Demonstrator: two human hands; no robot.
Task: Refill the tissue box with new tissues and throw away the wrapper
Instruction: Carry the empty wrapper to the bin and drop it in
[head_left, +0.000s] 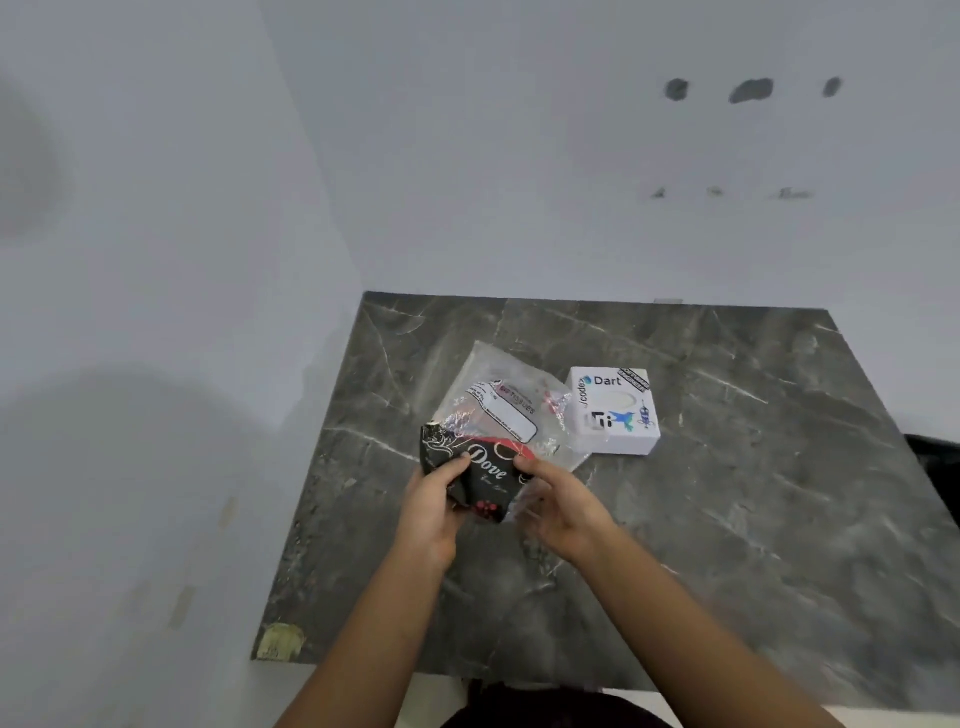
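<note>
Both my hands hold a black and red tissue wrapper (480, 480) with "Dove" printed on it, just above the dark marble table (727, 519). My left hand (434, 499) grips its left side with thumb on top. My right hand (558, 499) pinches its right end. Behind the wrapper lies a clear plastic pack of tissues (506, 405) with a white label, flat on the table. A white square tissue box (615, 410) with stickers and an oval slot on top stands to the right of the pack.
The table sits in a corner against pale walls at the back and left. Its left front corner carries a patch of yellowish tape (280, 642). A dark object (935, 457) shows past the table's right edge.
</note>
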